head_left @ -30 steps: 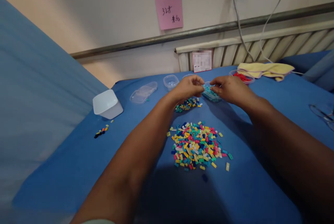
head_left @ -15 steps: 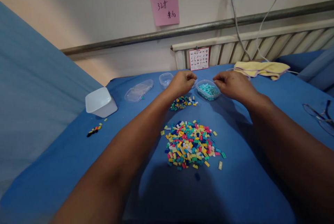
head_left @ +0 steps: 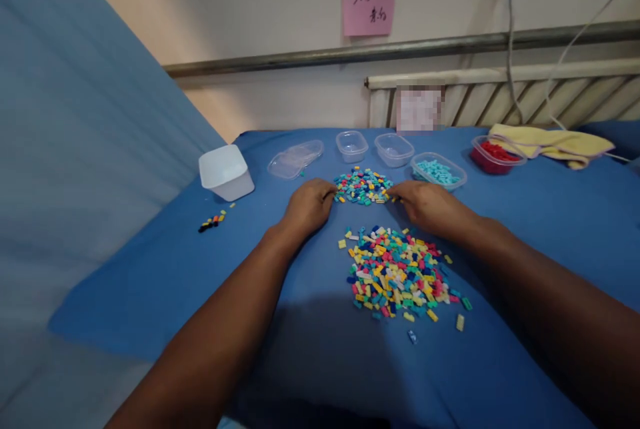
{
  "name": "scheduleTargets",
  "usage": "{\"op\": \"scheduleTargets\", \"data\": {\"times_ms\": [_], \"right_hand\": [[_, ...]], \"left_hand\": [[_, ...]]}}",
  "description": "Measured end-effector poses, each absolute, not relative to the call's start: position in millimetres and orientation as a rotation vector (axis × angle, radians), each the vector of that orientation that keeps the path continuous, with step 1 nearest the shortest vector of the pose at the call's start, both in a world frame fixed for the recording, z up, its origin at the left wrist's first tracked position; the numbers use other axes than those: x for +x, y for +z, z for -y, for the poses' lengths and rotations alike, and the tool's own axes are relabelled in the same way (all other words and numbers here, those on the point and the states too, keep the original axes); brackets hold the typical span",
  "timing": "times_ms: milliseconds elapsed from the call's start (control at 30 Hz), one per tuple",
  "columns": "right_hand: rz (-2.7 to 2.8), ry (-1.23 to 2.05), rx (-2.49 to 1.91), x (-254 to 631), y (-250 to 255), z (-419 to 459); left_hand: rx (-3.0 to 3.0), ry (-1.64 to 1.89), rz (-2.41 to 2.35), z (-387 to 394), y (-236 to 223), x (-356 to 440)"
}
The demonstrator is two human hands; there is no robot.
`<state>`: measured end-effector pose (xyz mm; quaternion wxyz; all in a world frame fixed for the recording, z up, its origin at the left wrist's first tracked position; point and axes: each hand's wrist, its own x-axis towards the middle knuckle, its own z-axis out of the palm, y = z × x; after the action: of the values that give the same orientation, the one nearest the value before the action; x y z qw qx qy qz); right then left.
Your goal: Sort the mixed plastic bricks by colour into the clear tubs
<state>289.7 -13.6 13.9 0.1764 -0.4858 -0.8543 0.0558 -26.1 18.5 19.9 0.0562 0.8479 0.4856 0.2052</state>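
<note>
A smaller heap of mixed toy bricks (head_left: 364, 186) lies between my two hands on the blue cloth. My left hand (head_left: 311, 206) touches its left edge with fingers bent together, and whatever they pinch is hidden. At the right edge, my right hand (head_left: 429, 206) has its thumb and fingers closed among some yellow bricks; I cannot make out what is in them. Nearer to me spreads a larger heap of mixed bricks (head_left: 400, 276), in yellow, pink, teal, white and dark blue. Just behind my right hand stands a clear tub of light blue bricks (head_left: 438, 171).
Two clear tubs, a left one (head_left: 352, 147) and a right one (head_left: 395, 150), stand behind the small heap. A tub of red bricks (head_left: 496, 154) is beside a yellow cloth (head_left: 555, 144). Farther left are clear lids (head_left: 296, 159), a white container (head_left: 227, 173) and a few loose bricks (head_left: 214, 220).
Both hands have come down from beside the light blue tub to the sides of the small heap. The view has shifted left, uncovering the clear tubs and the red bricks.
</note>
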Motion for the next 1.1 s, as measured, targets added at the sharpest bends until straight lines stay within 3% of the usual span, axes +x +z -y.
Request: {"op": "scheduleTargets", "data": {"times_ms": [167, 367, 733, 1100], "right_hand": [[2.229, 0.117, -1.376, 285.6, 3.4, 7.5], [2.424, 0.37, -1.304, 272.3, -7.1, 16.2], [2.634, 0.376, -1.28, 249.3, 6.4, -25.3], [2.756, 0.232, -1.275, 287.0, 6.4, 13.8]], "left_hand": [[2.523, 0.754, -1.414, -20.1, 19.0, -15.4], [2.562, 0.345, -1.208, -14.2, 17.4, 12.7], [2.626, 0.222, -1.139, -8.8, 24.1, -3.8], [2.671, 0.093, -1.036, 5.8, 33.0, 6.7]]}}
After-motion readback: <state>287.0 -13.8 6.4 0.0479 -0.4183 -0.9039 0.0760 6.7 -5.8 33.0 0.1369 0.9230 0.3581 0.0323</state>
